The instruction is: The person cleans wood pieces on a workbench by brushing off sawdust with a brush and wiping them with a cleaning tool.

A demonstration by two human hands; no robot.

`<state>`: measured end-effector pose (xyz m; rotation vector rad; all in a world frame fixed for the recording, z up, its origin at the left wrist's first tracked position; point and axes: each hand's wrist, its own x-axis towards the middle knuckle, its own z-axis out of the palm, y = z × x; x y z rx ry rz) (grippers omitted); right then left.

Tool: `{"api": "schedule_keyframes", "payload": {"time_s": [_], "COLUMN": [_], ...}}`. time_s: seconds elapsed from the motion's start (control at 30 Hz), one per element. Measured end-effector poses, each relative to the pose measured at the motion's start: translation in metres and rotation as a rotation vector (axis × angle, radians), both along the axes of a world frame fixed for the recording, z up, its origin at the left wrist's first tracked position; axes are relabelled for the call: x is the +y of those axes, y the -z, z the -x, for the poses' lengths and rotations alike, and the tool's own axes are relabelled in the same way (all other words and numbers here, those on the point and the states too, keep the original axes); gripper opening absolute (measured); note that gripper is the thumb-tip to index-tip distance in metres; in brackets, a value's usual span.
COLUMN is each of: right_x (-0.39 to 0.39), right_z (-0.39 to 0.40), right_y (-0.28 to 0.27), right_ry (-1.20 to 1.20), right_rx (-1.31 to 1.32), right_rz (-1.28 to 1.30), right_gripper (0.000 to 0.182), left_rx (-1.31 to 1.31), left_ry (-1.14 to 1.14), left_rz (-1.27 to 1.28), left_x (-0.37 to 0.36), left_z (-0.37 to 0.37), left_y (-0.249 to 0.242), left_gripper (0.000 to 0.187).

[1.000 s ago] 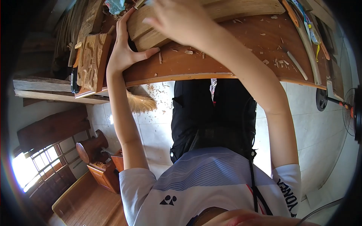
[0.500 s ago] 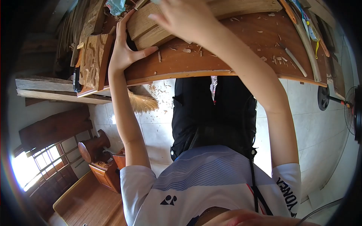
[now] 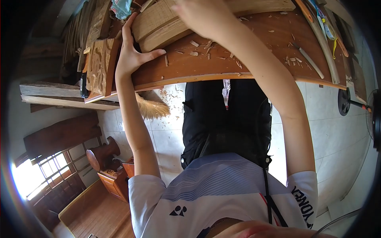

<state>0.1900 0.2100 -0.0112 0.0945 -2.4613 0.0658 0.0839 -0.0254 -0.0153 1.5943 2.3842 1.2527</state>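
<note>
My left hand (image 3: 131,57) is spread at the left end of a thick wooden board (image 3: 158,33), thumb apart from the fingers, braced against it. Over the same board is my right hand (image 3: 200,16), at the top edge of the view. Its fingers are blurred and partly cut off, so whether they hold anything does not show. Light wood chips (image 3: 194,43) lie on the brown tabletop (image 3: 254,47) just below the board.
A carved wooden block (image 3: 99,67) stands at the table's left end. A thin pale-handled tool (image 3: 311,62) and a long wooden stick (image 3: 327,51) lie at the right. A straw broom (image 3: 152,108) and a fan (image 3: 373,115) are beyond the table edge.
My right hand has shifted slightly right, and its extended thumb no longer shows. More chips lie on the table beneath it. My left hand keeps its place on the board.
</note>
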Motion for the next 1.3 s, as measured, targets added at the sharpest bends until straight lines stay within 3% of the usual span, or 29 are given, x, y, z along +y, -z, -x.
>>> {"api": "schedule_keyframes", "payload": {"time_s": [0.07,0.2,0.23,0.27,0.3,0.33,0.37,0.47,0.5,0.53,0.67,0.77,0.83,0.93,1.0,1.1,1.17,1.2,1.27,1.3], "right_x": [-0.020,-0.010,0.001,0.012,0.019,0.035,0.038,0.030,0.030,0.014,-0.008,0.006,0.030,0.071,0.088,0.068,0.053,0.041,0.026,0.029], "right_z": [0.008,0.005,0.000,-0.012,-0.019,-0.022,-0.036,-0.037,-0.028,-0.032,0.000,-0.004,-0.011,-0.026,-0.034,-0.041,-0.032,-0.022,-0.032,-0.027], "right_y": [0.003,-0.005,-0.003,-0.029,-0.029,-0.047,-0.049,-0.040,-0.043,-0.033,-0.007,-0.014,-0.016,-0.032,-0.039,-0.039,-0.040,-0.035,-0.038,-0.037], "right_ry": [-0.206,-0.208,-0.052,0.062,0.189,0.215,0.269,0.410,0.301,0.222,-0.268,-0.223,0.068,0.340,0.530,0.496,0.241,0.165,-0.139,-0.116], "right_rx": [-0.017,-0.091,-0.042,-0.302,-0.209,-0.388,-0.296,-0.249,-0.344,-0.227,-0.183,-0.237,-0.237,-0.363,-0.398,-0.260,-0.337,-0.311,-0.261,-0.315], "right_rz": [0.061,0.135,0.073,-0.009,0.172,0.282,0.398,0.183,0.107,0.135,0.127,0.205,0.060,0.337,0.247,0.224,0.206,-0.018,0.168,0.206], "right_gripper": [0.049,0.044,0.041,0.041,0.046,0.053,0.064,0.073,0.078,0.077,0.060,0.052,0.046,0.050,0.052,0.048,0.046,0.045,0.044,0.043], "left_rx": [-0.014,0.007,0.007,0.009,0.022,0.034,0.045,0.040,0.033,0.025,0.021,-0.013,-0.017,-0.013,-0.013,-0.021,-0.029,-0.033,-0.039,-0.028], "left_ry": [-0.033,-0.057,-0.061,-0.063,-0.068,-0.071,-0.072,-0.062,-0.061,-0.061,-0.057,-0.046,-0.050,-0.056,-0.059,-0.063,-0.058,-0.059,-0.060,-0.057], "left_rz": [0.007,0.015,0.010,0.004,0.009,0.015,0.020,0.015,0.017,0.017,0.001,-0.003,0.001,0.004,0.008,0.012,0.011,0.007,0.005,0.009], "left_x": [0.000,-0.002,-0.002,-0.002,-0.002,-0.002,-0.002,-0.002,-0.002,-0.001,0.000,0.000,-0.001,-0.001,0.000,-0.001,0.000,0.001,0.000,0.000], "left_z": [-0.001,0.001,0.000,0.000,0.000,0.000,0.000,0.002,0.002,0.002,0.002,0.001,0.001,0.000,0.001,0.001,0.001,0.000,0.000,0.000], "left_y": [0.000,0.002,0.003,0.002,0.002,0.001,0.001,0.001,0.000,-0.001,0.000,0.000,0.000,0.000,0.000,-0.001,-0.001,0.000,0.000,-0.001], "left_gripper": [0.125,0.123,0.122,0.122,0.121,0.121,0.121,0.120,0.120,0.119,0.118,0.118,0.118,0.119,0.119,0.119,0.120,0.120,0.120,0.120]}}
